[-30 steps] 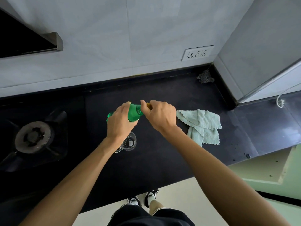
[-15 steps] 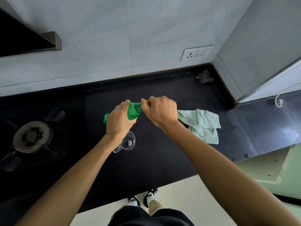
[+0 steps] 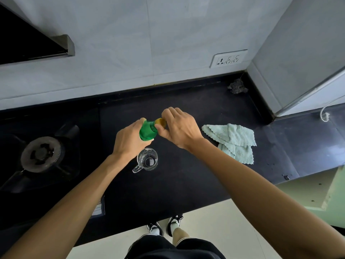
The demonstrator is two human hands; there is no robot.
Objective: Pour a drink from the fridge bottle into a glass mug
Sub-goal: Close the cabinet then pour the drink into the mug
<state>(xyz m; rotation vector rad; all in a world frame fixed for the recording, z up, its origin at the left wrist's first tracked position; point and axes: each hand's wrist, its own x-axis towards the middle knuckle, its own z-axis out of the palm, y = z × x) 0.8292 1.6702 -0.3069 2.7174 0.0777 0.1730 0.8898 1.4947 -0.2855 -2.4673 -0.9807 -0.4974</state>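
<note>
A black stone desk (image 3: 186, 184) runs along a pale tiled wall (image 3: 130, 43), meeting a grey side panel in the right corner. At the left end of the desk sits a gas burner (image 3: 41, 154) with its dark pan supports, and above it the edge of a cooker hood (image 3: 61, 45) juts from the wall. A white socket plate (image 3: 228, 58) is set low in the tiles. A dark scrubber (image 3: 237, 86) lies in the back corner below it.

A person stands at the desk, both bare arms reaching forward. The left hand (image 3: 128, 141) is wrapped round the body of a green bottle (image 3: 147, 130), held above the desk and tilted with its neck pointing right. The right hand (image 3: 181, 129) meets it at the neck, with fingers and thumb pinching the yellow cap (image 3: 161, 122), which sits at the end of the neck. Whether the cap is loose or tight cannot be told. The two hands are close together, joined by the bottle between them.

The glass mug (image 3: 147, 159) stands upright on the desk just beside the left wrist, on the near side of the bottle, with its handle turned toward the near left. Neither hand touches it.

To the right of the hands a crumpled pale green cloth (image 3: 235, 141) lies on the desk, well apart from the mug. A white cable (image 3: 324, 114) hangs over the raised ledge at the far right. Below the desk's edge, the person's black and white shoes (image 3: 164, 226) stand on a cream floor (image 3: 214, 221).
</note>
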